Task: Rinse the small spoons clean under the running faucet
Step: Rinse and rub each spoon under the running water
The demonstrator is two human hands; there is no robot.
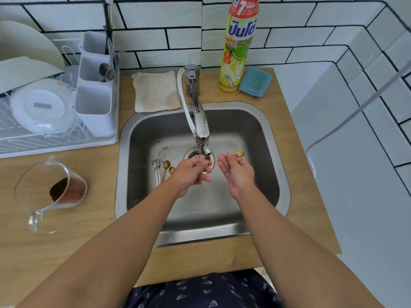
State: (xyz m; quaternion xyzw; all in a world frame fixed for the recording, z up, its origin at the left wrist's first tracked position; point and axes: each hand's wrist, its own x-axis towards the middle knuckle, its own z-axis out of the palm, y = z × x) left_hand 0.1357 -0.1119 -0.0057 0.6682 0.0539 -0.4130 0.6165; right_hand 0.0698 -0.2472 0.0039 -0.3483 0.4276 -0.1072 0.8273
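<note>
One spoon in hand: a small gold spoon (pixel 231 157) is held level over the sink drain (pixel 195 155), just below the faucet spout (pixel 206 150), its bowl pointing to the right of the frame.
Left hand: the left hand (pixel 191 173) pinches the thin handle end between thumb and fingertips, the other fingers loosely curled.
Right hand: the right hand (pixel 236 172) pinches the stem nearer the bowl, palm turned up.
Water: no stream can be made out at the spout; whether the faucet is running cannot be told.
Waiting spoons: two silver spoons (pixel 156 168) and two more gold spoons (pixel 168 168) lie side by side on the sink floor, left of the drain and partly behind the left wrist.
Sink: the steel sink (pixel 262 130) carries dark specks near the drain.
Counter, upper centre: a stained cloth (pixel 155 92), a dish soap bottle (pixel 241 45) and a blue sponge (pixel 255 82) sit behind the basin.
Counter, left: a dish rack (pixel 55 138) with plates and a cutlery caddy, and below it a clear measuring jug (pixel 51 192) holding brown grounds.
Risk: the stem is thin and likely slippery when wet, so a light pinch could let it drop onto the drain. The bowl sits right of the spout, so water may miss it unless it is shifted under. The specks could also cling again to spoons left on the floor.
</note>
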